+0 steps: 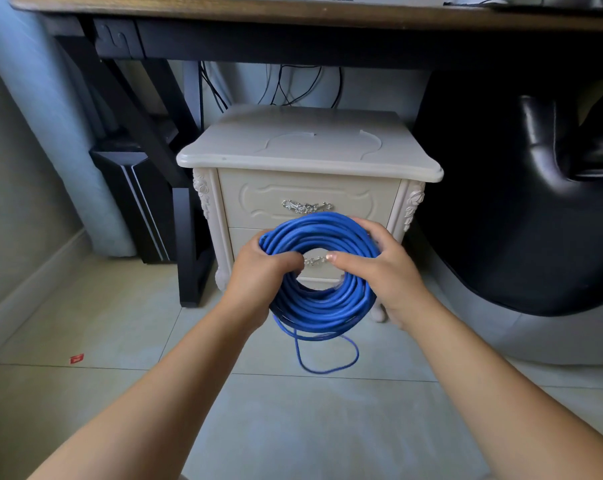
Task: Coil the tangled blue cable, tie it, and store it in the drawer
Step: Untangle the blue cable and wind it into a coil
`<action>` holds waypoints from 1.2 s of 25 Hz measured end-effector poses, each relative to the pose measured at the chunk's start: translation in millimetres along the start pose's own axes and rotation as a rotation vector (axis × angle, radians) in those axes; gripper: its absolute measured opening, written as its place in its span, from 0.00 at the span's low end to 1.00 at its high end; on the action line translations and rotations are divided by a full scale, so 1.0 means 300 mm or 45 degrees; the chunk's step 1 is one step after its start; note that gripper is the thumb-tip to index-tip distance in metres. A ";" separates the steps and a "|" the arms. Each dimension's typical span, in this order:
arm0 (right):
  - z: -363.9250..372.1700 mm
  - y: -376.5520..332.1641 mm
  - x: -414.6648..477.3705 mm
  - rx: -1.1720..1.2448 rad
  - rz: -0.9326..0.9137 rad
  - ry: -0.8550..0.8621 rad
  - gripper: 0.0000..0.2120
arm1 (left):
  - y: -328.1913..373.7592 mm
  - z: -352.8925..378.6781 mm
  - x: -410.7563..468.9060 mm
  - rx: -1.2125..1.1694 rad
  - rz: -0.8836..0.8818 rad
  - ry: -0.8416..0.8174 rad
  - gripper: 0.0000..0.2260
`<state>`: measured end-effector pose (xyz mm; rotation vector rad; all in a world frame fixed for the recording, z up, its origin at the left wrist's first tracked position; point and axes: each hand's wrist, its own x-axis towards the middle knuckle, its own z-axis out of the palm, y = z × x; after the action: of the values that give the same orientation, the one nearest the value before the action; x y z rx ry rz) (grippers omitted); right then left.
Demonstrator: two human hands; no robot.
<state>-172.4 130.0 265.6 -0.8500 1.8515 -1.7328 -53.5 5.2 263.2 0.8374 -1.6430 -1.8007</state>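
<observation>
The blue cable (322, 308) is wound into a thick round coil that I hold upright in front of a cream nightstand. My left hand (258, 271) grips the coil's left side, fingers curled through its centre. My right hand (379, 261) grips the right side, thumb reaching into the hole. One loose loop of cable hangs below the coil toward the floor. Behind the coil, the top drawer (258, 199) with its silver handle is closed; the lower drawer (241, 239) is mostly hidden by the coil.
The nightstand (308, 147) stands under a dark wooden desk (224, 10). A black desk leg (189, 251) and a black computer tower (133, 199) are to the left. A black leather chair (535, 188) fills the right. A red scrap (76, 358) lies on the tiled floor.
</observation>
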 end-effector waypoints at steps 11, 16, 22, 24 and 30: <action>0.069 0.074 -0.012 0.542 0.154 0.095 0.29 | -0.017 0.019 -0.016 -0.434 -0.188 0.180 0.08; 0.060 0.077 0.007 0.461 0.228 0.238 0.23 | -0.045 0.033 -0.024 -0.369 -0.252 0.022 0.06; 0.001 0.041 0.035 0.180 0.138 0.257 0.26 | 0.005 -0.019 0.003 0.101 -0.045 -0.212 0.23; -0.007 0.026 0.028 -0.112 0.017 0.165 0.27 | 0.007 -0.028 0.003 0.397 0.172 -0.235 0.31; 0.002 0.010 0.005 -0.515 -0.161 -0.159 0.30 | 0.003 -0.033 -0.004 0.734 0.282 -0.432 0.40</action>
<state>-173.3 128.7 262.7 -1.2231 2.1349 -1.3534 -45.3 -0.4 263.6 0.5575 -2.4329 -1.3798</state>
